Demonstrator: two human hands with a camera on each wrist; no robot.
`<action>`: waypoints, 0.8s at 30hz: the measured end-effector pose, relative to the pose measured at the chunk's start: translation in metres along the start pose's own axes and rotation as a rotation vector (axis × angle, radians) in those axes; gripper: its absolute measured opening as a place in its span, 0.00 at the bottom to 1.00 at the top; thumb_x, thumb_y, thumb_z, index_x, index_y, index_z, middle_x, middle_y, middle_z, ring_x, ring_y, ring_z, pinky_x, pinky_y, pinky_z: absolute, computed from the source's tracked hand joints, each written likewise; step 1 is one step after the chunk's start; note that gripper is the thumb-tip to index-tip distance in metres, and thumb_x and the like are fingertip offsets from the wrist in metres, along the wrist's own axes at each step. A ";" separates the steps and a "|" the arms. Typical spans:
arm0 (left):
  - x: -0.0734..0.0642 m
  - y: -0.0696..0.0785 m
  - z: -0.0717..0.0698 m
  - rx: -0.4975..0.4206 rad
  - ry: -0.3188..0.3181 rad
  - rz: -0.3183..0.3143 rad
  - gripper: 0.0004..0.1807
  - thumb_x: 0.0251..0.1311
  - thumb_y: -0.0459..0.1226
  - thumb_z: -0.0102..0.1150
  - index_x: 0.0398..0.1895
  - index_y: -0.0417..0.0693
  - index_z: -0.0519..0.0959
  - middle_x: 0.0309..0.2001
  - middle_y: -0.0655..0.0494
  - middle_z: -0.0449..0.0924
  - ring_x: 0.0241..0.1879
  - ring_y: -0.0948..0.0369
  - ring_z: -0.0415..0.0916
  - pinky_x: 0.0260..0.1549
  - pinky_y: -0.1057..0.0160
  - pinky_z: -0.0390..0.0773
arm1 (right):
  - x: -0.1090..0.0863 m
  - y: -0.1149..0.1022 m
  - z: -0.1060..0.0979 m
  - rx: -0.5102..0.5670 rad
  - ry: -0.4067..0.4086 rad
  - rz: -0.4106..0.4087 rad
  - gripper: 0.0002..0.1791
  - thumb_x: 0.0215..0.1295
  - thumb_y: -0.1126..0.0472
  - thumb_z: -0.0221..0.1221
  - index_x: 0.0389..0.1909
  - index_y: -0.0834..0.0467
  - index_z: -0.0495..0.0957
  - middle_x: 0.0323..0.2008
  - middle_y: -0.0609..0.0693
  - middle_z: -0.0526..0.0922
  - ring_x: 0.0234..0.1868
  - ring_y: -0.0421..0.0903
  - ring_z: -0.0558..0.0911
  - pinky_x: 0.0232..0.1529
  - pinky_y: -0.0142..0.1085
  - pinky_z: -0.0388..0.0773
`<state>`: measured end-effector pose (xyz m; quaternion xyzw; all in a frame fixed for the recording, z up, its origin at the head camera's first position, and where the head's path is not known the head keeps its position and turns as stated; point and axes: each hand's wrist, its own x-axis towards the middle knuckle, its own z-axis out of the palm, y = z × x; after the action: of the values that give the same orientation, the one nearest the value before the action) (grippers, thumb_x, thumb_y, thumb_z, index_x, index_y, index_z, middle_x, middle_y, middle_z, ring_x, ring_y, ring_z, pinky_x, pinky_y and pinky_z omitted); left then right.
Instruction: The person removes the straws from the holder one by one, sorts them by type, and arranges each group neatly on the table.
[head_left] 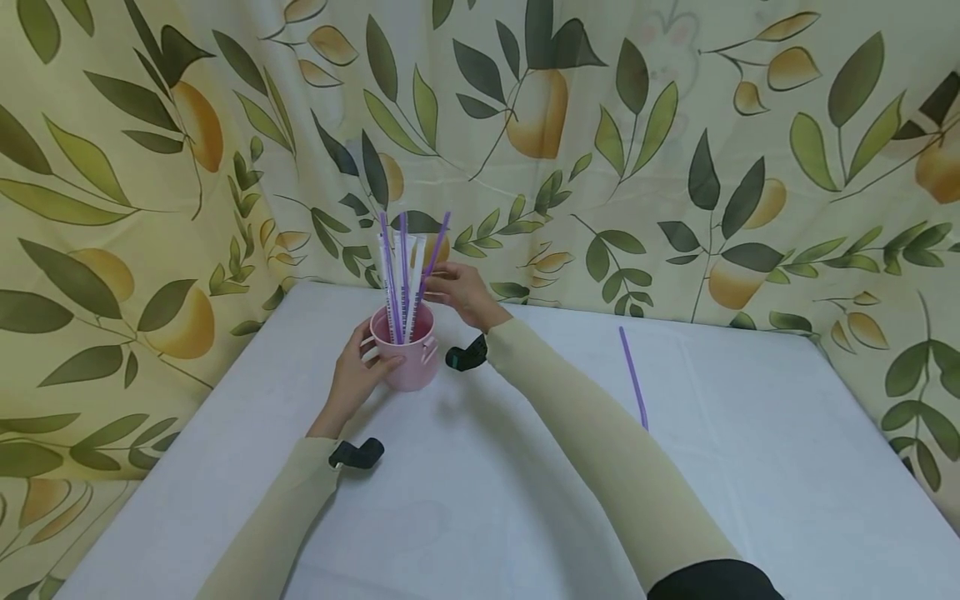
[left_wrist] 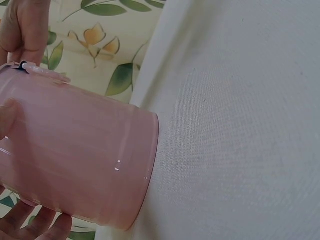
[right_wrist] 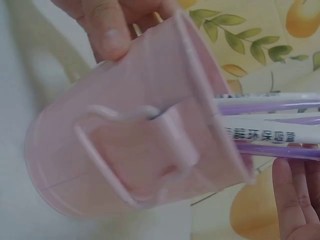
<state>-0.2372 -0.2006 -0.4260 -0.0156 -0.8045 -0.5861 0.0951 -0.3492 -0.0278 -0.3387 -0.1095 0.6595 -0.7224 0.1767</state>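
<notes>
A small pink bucket (head_left: 408,367) with wire side handles stands upright on the white-covered table. My left hand (head_left: 354,375) grips it, thumb on the near side and fingers around the far side. White straw wrappers with dark printing (right_wrist: 265,134) and purple straws (head_left: 403,250) stick up out of it. At the bucket's right rim, my right hand (head_left: 467,293) holds a leaning purple straw (head_left: 435,250) at its fingertips; the straw's lower end is inside the bucket. The right thumb is hidden in the right wrist view.
Another purple straw (head_left: 632,367) lies on the table (head_left: 750,433) to the right, its near end hidden by the right sleeve (head_left: 600,442). A curtain with leaves and fruit (head_left: 480,150) hangs behind the table and along its left side.
</notes>
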 end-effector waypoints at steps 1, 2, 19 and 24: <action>0.000 0.000 0.000 0.003 -0.001 0.002 0.45 0.53 0.42 0.67 0.72 0.52 0.53 0.68 0.45 0.59 0.66 0.47 0.60 0.65 0.49 0.68 | 0.000 -0.002 0.000 0.004 0.000 -0.011 0.17 0.65 0.71 0.52 0.55 0.71 0.71 0.51 0.63 0.77 0.52 0.55 0.80 0.58 0.43 0.77; 0.000 -0.001 0.000 0.006 -0.003 0.003 0.45 0.53 0.42 0.67 0.72 0.52 0.53 0.68 0.45 0.59 0.67 0.46 0.60 0.65 0.49 0.68 | -0.001 -0.004 0.000 0.011 0.001 -0.021 0.17 0.65 0.71 0.53 0.54 0.71 0.71 0.49 0.62 0.78 0.50 0.53 0.80 0.58 0.43 0.78; -0.015 0.034 -0.002 0.019 -0.027 -0.001 0.43 0.57 0.36 0.63 0.72 0.42 0.50 0.68 0.38 0.57 0.67 0.42 0.59 0.65 0.45 0.66 | -0.008 -0.053 -0.007 -0.092 -0.049 -0.142 0.18 0.66 0.67 0.53 0.55 0.70 0.73 0.53 0.65 0.76 0.53 0.57 0.79 0.61 0.47 0.75; -0.015 0.034 -0.002 0.008 -0.028 -0.001 0.43 0.56 0.35 0.63 0.72 0.42 0.50 0.68 0.38 0.57 0.67 0.42 0.59 0.65 0.46 0.66 | -0.010 -0.064 -0.010 -0.126 -0.054 -0.175 0.17 0.66 0.67 0.53 0.54 0.68 0.74 0.53 0.66 0.76 0.55 0.58 0.78 0.61 0.47 0.75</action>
<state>-0.2173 -0.1906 -0.3959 -0.0232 -0.8081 -0.5826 0.0836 -0.3509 -0.0104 -0.2752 -0.1970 0.6866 -0.6888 0.1236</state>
